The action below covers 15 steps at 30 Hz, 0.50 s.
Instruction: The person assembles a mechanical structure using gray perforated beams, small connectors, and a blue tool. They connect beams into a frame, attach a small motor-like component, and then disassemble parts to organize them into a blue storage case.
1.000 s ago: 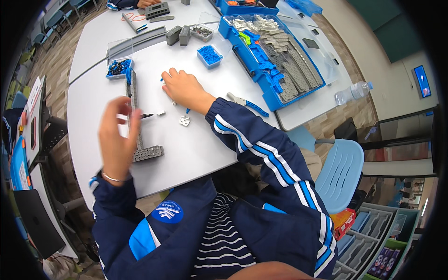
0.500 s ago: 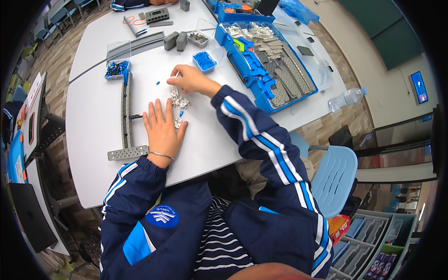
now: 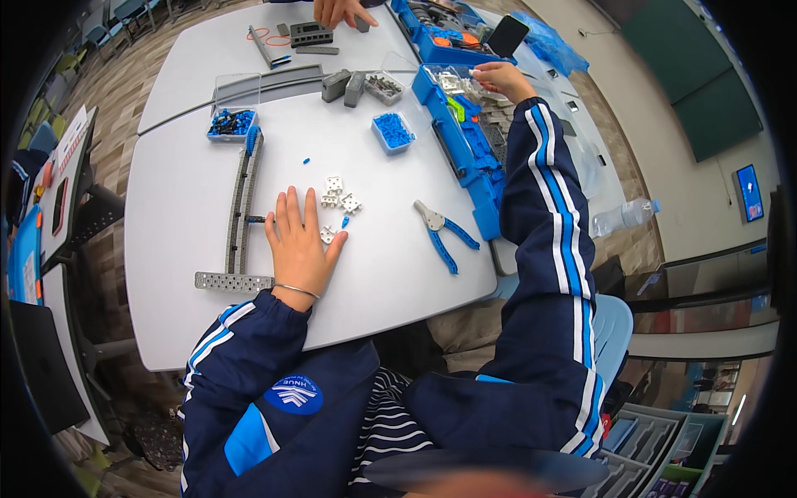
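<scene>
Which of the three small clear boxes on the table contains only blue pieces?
The right-hand box, just below the grey-filled box in the picture. Its pieces look all blue; the left-hand box mixes black and blue.

Pliers (image 3: 434,222) lie right of connectors (image 3: 351,204) on the table (image 3: 374,278).

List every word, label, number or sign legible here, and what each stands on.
Jacket badge: white lettering on a blue round; legible in part, but I won't copy it out.
Wall screen: any text is too small to read.
I make out no other legible text.
</scene>
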{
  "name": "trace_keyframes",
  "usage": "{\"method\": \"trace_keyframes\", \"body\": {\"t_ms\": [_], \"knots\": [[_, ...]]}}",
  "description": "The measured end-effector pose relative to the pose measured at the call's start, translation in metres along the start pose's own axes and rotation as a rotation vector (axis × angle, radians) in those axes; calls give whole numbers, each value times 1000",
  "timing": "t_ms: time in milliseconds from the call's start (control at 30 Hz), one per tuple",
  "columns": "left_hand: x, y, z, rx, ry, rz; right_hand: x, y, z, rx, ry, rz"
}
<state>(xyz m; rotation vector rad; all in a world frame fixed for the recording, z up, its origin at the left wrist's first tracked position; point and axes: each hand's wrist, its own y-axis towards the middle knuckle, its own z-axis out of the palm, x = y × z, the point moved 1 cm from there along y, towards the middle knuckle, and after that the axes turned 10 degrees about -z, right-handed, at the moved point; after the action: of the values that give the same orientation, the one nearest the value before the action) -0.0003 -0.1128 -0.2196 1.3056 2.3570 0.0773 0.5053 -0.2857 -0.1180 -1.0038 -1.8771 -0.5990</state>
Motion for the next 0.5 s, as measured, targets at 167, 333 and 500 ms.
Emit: {"method": "trace_keyframes", "body": {"t_ms": [167, 333, 500], "knots": [[1, 0, 1, 7, -92, 27, -11, 13, -4, -18, -123, -52], [2, 4, -2, -39, -137, 84, -12, 20, -16, -23, -174, -206], [5, 1, -3, -71, -39, 29, 48, -72, 14, -99, -673, -495]]}}
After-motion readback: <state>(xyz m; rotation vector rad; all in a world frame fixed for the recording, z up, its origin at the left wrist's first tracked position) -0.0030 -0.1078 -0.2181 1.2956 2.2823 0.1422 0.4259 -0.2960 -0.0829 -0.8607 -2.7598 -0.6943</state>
